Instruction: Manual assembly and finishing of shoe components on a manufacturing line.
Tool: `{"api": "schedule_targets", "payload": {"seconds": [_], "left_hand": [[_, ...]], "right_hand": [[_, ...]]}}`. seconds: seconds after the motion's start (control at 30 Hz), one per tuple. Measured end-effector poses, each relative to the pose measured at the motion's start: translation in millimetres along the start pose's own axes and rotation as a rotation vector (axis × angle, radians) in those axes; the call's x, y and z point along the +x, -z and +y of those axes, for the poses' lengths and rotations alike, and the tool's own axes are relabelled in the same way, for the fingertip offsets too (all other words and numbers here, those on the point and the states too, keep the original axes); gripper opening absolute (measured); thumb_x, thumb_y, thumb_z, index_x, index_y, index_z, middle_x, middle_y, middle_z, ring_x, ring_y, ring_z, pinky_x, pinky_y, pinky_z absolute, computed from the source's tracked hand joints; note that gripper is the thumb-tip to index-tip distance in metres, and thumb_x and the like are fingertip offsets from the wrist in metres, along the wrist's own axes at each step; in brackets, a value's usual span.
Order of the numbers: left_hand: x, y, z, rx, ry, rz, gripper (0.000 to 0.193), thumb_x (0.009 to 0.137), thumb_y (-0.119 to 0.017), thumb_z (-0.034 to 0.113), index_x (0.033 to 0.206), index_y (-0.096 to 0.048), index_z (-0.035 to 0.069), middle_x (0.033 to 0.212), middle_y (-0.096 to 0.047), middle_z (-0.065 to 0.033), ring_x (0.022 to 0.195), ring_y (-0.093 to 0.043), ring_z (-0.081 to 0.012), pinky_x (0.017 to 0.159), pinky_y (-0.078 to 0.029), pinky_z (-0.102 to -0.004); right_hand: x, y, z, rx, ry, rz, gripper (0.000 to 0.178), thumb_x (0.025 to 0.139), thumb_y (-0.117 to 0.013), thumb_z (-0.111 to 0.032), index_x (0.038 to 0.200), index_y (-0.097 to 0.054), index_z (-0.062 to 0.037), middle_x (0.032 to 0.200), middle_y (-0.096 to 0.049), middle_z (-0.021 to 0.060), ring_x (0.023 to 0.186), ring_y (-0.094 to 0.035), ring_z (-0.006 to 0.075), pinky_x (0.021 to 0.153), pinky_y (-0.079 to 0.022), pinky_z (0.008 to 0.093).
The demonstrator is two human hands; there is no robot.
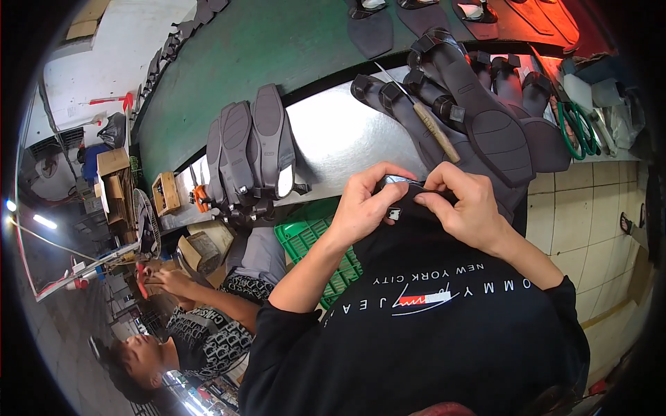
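Observation:
Close to my chest, my left hand [371, 204] and my right hand [466, 208] pinch a small black strap-like piece [413, 188] between fingers and thumbs. A shiny bluish patch shows on it at the left thumb, and a small white tag [394, 214] hangs below. The fingers hide most of its shape. Just beyond my hands lie dark grey sandal soles with black straps [496, 135], piled on the metal bench top. An awl with a wooden handle [436, 132] rests across that pile, its thin tip pointing away to the left.
Another group of dark soles [236, 149] stands on the bench at left, beside orange-handled scissors [200, 197]. Green-handled scissors [579, 128] lie at right. A green belt [277, 62] carries more soles. A green crate [322, 249] sits below the bench; a co-worker [201, 312] is at left.

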State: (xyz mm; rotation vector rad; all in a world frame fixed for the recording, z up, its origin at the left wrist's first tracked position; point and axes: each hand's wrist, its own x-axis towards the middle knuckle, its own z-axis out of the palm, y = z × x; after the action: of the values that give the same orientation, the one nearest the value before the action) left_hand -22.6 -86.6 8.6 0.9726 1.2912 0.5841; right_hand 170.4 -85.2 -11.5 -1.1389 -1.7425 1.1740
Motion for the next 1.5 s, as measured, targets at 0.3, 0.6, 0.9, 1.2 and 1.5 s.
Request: {"api": "schedule_targets", "payload": {"seconds": [0.3, 0.6, 0.9, 1.2, 1.5], "left_hand": [[-1.0, 3.5, 1.7, -0.003, 0.073, -0.01, 0.019, 0.087, -0.055, 0.015, 0.1, -0.064, 0.006, 0.071, -0.056, 0.0028, 0.06, -0.051, -0.0024, 0.043, -0.044, -0.0191], [-29.0, 4.5, 15.9, 0.145, -0.375, 0.072, 0.013, 0.08, -0.065, 0.003, 0.093, -0.067, 0.001, 0.078, -0.065, -0.003, 0.065, -0.056, -0.0067, 0.059, -0.042, -0.0204], [-67.0, 92.6, -3.0, -0.615, -0.516, 0.469, 0.025, 0.087, -0.056, 0.01, 0.11, -0.055, 0.002, 0.092, -0.065, -0.0101, 0.071, -0.065, -0.0179, 0.053, -0.052, -0.0254], [-28.5, 72.8, -44.0, -1.383, -0.201, 0.123, 0.04, 0.091, -0.058, 0.012, 0.13, -0.052, 0.014, 0.117, -0.062, -0.0025, 0.103, -0.062, -0.0178, 0.079, -0.058, -0.035], [-23.6, 66.6, -43.2, -1.636, -0.064, 0.104, 0.016, 0.088, -0.064, 0.017, 0.104, -0.066, 0.016, 0.105, -0.067, 0.0024, 0.094, -0.063, -0.0124, 0.073, -0.056, -0.0294]], "right_hand": [[0.7, -1.9, 2.5, 0.212, -0.137, -0.026, 0.017, 0.074, -0.072, 0.0, 0.089, -0.065, 0.0023, 0.066, -0.065, 0.0069, 0.059, -0.059, 0.0076, 0.053, -0.045, 0.0233], [28.0, 18.4, -11.4, 0.591, -0.351, -0.413, 0.018, 0.077, -0.076, -0.012, 0.072, -0.062, -0.0007, 0.06, -0.056, -0.0036, 0.058, -0.048, 0.0018, 0.052, -0.037, 0.0205], [79.0, 38.0, -29.3, 0.096, 0.237, 0.332, 0.018, 0.092, -0.055, -0.007, 0.102, -0.067, -0.0014, 0.08, -0.066, 0.0072, 0.067, -0.056, 0.0085, 0.061, -0.045, 0.0232], [92.5, 3.8, 18.1, -0.942, 0.319, 0.032, 0.022, 0.079, -0.066, -0.011, 0.1, -0.063, -0.0079, 0.083, -0.063, 0.007, 0.081, -0.061, 0.0239, 0.071, -0.043, 0.0391], [87.1, 15.9, -14.5, -0.722, 0.399, 0.183, 0.033, 0.082, -0.056, 0.002, 0.114, -0.06, -0.0021, 0.087, -0.059, 0.0113, 0.079, -0.059, 0.0235, 0.071, -0.046, 0.0329]]}}
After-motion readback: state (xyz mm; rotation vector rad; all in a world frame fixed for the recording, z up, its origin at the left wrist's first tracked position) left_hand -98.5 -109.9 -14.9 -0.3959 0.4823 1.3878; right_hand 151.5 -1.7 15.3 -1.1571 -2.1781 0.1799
